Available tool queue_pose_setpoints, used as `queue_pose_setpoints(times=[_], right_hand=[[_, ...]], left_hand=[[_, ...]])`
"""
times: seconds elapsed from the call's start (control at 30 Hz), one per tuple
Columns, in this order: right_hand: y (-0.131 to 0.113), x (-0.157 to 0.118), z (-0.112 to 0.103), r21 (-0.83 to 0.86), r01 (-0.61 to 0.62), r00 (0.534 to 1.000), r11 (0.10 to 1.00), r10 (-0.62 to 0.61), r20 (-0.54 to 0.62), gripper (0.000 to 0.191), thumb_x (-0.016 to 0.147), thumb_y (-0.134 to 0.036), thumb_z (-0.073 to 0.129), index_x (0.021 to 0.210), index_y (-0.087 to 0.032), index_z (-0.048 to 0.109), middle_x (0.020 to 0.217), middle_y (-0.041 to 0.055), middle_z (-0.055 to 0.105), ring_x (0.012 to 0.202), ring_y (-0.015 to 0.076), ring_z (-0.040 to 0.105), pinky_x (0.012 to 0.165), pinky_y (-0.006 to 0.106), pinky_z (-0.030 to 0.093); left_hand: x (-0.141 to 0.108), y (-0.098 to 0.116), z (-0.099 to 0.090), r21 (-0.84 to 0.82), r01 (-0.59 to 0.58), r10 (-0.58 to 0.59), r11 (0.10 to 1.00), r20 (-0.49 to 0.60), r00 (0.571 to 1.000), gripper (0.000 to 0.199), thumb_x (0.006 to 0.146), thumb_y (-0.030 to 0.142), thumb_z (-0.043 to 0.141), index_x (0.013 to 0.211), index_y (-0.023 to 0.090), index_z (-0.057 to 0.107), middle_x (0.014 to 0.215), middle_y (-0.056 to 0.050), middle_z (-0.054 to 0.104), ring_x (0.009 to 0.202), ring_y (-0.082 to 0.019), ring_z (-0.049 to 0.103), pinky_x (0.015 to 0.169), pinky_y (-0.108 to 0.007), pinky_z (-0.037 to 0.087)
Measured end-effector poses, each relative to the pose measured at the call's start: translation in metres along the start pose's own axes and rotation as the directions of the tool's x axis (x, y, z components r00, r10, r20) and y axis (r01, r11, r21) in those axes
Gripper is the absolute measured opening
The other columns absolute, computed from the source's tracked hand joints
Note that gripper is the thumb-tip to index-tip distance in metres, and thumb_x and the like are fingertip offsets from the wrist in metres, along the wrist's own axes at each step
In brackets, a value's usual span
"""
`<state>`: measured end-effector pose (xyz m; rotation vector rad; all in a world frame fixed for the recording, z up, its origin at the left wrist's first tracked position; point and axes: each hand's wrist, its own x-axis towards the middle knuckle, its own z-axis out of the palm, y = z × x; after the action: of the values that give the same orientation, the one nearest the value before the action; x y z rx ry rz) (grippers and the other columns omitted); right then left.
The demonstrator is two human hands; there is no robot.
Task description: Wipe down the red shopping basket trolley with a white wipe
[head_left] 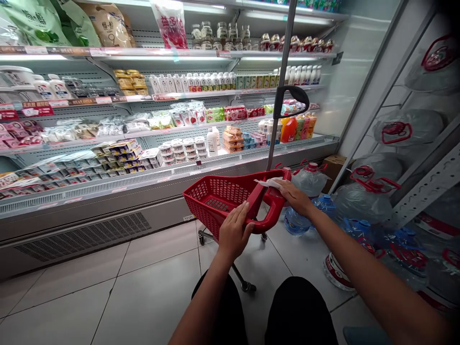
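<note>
A red plastic shopping cart (212,215) with a perforated basket and a looped handle stands on casters in front of me. My left hand (235,231) lies with fingers extended against the basket's near side, close to the handle. At the handle's far right corner, my right hand (293,194) presses a white tissue (269,183) onto the red plastic. The tissue spreads out from under its fingertips toward the left. Part of the handle under the right fingers is hidden.
An open refrigerated case (161,177) with dairy shelves runs along the back. A grey pole (283,52) with a black grip (293,101) rises behind the cart. Large water bottles (373,196) crowd the right side, some on a rack. White tiles (154,297) cover the floor.
</note>
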<state>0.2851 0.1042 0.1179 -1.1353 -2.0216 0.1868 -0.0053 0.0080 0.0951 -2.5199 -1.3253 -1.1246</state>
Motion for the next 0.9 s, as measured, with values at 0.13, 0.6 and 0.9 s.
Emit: queue_pose_setpoints(times=[0.13,0.6,0.9], right_hand=[[-0.025,-0.013,0.009,-0.001,0.034,0.999,0.999,-0.034,-0.035,0.05,0.109,-0.045,0.029,0.153,-0.033,0.049,0.154,-0.0009,0.055,0.148,0.0232,0.045,0.129,0.055,0.027],[-0.025,-0.036,-0.001,0.027,0.027,1.0,0.999,-0.027,0.009,0.051,0.11,-0.045,0.028,0.155,-0.032,0.046,0.159,-0.0004,0.05,0.153,0.022,0.036,0.129,0.053,0.028],[-0.046,-0.076,0.002,-0.126,-0.036,0.985,0.991,0.014,-0.17,0.05,0.109,-0.042,0.028,0.156,-0.035,0.044,0.154,-0.0001,0.056,0.146,0.0253,0.047,0.128,0.056,0.029]], left_hand=[[-0.003,0.003,0.003,0.036,0.011,-0.01,0.999,-0.023,1.0,0.061,0.109,0.047,0.032,0.164,0.023,0.027,0.16,-0.006,0.048,0.147,-0.024,0.046,0.122,-0.045,0.04],[-0.011,-0.012,0.0,0.098,-0.102,0.086,0.99,0.153,0.985,0.061,0.109,0.045,0.037,0.166,0.032,0.019,0.17,-0.005,0.03,0.156,-0.026,0.03,0.128,-0.054,0.023],[-0.017,-0.028,0.042,0.218,0.152,-0.162,0.964,0.033,0.986,0.062,0.107,0.035,0.043,0.165,0.034,0.021,0.171,-0.005,0.027,0.157,-0.027,0.028,0.127,-0.056,0.025]])
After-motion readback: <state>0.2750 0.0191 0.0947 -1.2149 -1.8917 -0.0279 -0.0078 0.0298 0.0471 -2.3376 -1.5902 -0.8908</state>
